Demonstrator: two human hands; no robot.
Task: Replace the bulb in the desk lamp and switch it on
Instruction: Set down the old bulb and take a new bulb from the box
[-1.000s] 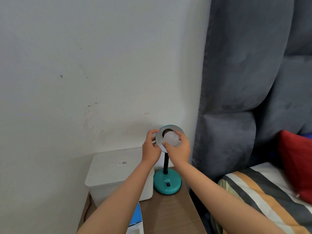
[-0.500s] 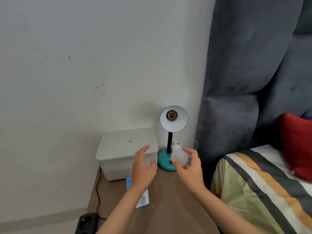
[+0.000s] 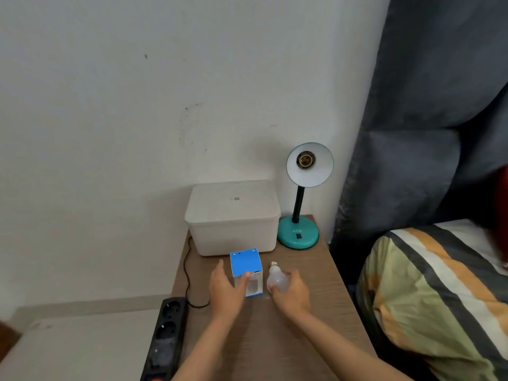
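Observation:
The teal desk lamp (image 3: 298, 234) stands at the back right of the wooden bedside table (image 3: 302, 325); its white-lined shade (image 3: 319, 171) faces me and the brass socket (image 3: 305, 160) inside is bare. My right hand (image 3: 291, 294) is closed around a white bulb (image 3: 277, 279), low over the table, its screw base pointing away from me. My left hand (image 3: 226, 291) has spread fingers against the left side of a small blue-and-white bulb box (image 3: 246, 270), thumb on its front face.
A white lidded plastic box (image 3: 233, 215) sits behind the bulb box, left of the lamp. A black power strip (image 3: 165, 339) and a black cable (image 3: 188, 270) lie off the table's left edge. A bed with a striped cover (image 3: 439, 298) and grey headboard is at the right.
The bulb came out of the lamp socket in my right hand and moved down to the table. My left hand left the shade and went down to the blue box.

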